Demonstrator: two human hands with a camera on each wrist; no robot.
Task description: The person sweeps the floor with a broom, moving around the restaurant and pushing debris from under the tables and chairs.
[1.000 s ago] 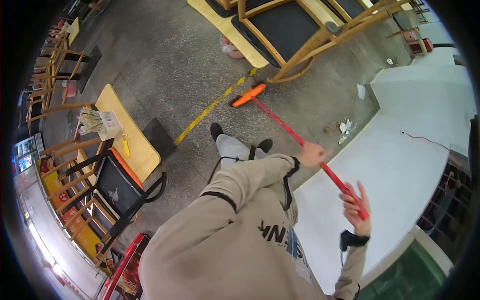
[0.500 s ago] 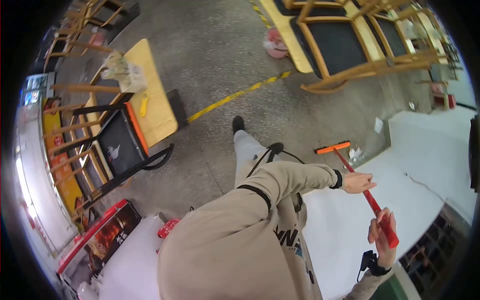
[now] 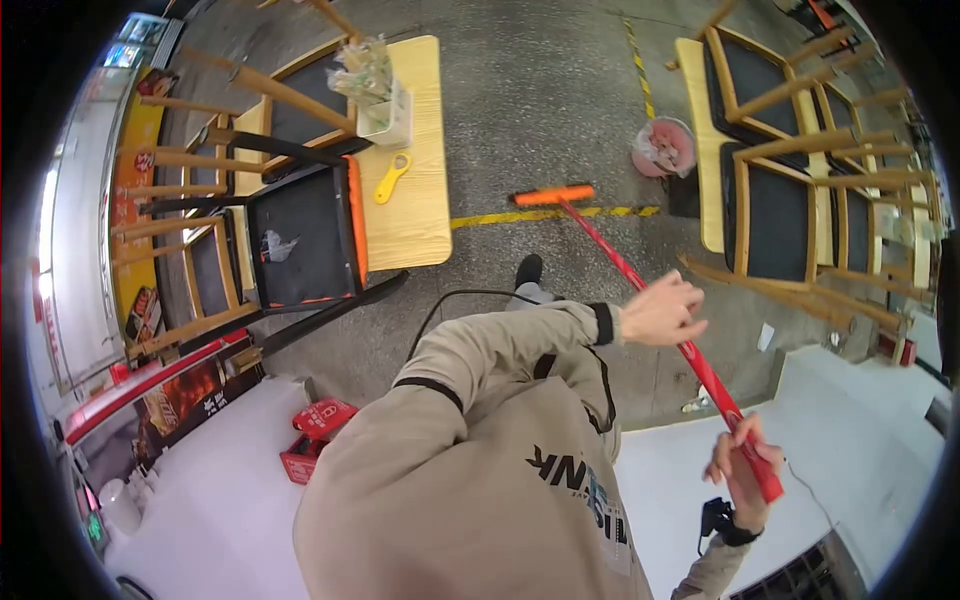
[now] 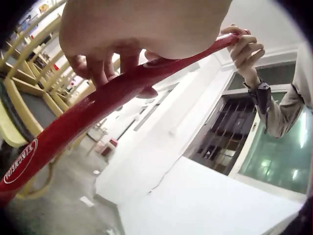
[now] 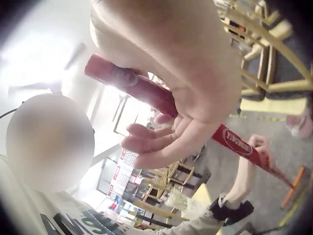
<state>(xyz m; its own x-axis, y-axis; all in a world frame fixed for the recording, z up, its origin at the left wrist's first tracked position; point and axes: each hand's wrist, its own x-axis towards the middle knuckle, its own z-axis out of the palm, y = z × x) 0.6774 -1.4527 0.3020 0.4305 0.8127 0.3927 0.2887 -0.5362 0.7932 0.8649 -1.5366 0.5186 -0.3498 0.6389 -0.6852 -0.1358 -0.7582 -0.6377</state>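
A long-handled broom [image 3: 718, 388] with a red handle and an orange head reaches forward from my body, its head [image 3: 553, 195] over the yellow floor line between two tables. My left hand [image 3: 660, 312] holds the handle partway down; in the left wrist view its fingers [image 4: 128, 61] bend over the red tube and the thumb shows beneath. Close to the top end, my right hand [image 3: 745, 462] grips the same handle. The right wrist view shows that hand's fingers [image 5: 154, 144] curled around, with the handle's end sticking out past them.
Upturned chairs rest on a wooden table [image 3: 432, 130] at left, beside a white bin [image 3: 390, 118] and a yellow peeler-like tool [image 3: 392, 178]. More upturned chairs [image 3: 775, 225] are at right. A pink bucket [image 3: 663, 147] stands nearby. White litter [image 3: 698, 402] lies by the low white wall.
The broom head went from the yellow line to the litter by the wall, then back to the line between the tables. My view has turned; both hands keep hold of the handle.
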